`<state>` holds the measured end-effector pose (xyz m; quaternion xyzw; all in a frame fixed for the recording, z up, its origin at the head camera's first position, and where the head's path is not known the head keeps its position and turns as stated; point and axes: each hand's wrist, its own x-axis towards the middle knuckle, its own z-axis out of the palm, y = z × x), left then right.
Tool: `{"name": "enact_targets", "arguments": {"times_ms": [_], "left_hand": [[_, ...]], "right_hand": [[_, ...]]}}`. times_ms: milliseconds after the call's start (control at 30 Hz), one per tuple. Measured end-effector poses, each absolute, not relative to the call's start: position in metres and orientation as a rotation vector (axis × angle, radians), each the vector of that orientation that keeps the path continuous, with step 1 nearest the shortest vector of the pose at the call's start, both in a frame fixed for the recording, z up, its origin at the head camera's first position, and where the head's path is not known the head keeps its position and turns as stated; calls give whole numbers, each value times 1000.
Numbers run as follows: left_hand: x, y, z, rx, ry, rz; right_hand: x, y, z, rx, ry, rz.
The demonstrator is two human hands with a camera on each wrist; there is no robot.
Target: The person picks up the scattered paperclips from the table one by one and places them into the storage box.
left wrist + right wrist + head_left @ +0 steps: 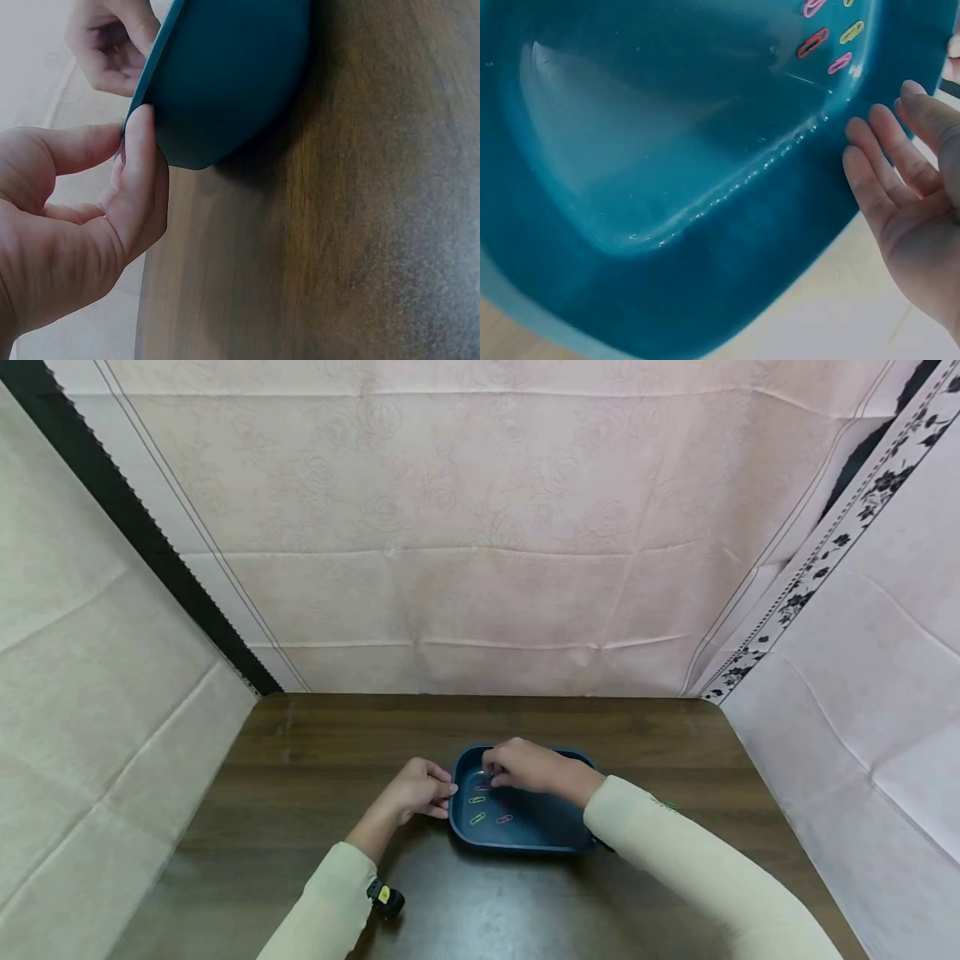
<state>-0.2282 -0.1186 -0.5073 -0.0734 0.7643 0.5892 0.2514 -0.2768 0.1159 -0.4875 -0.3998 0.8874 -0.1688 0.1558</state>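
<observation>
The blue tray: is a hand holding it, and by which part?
Yes: the left hand pinches the blue tray by its left rim. Whether the right hand holds anything cannot be told.

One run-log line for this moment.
left hand: pinches tray rim | right hand: over tray, nothing visibly held | clips: pink, red, yellow, in tray

Blue tray [536,827]: no lettering that I can read
Paper clips [813,43]: no marks legible
Black wrist device [386,900]: yellow patch, too small to read from here
Hanging cloth [480,485]: no words
</observation>
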Motion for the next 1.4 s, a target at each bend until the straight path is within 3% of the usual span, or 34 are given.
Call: {"name": "enact_targets", "arguments": {"times_ms": [1400], "left_hand": [[-229,-118,-510,-208,2109,1597]], "right_hand": [[-227,239,-453,-1018,2815,-876]]}}
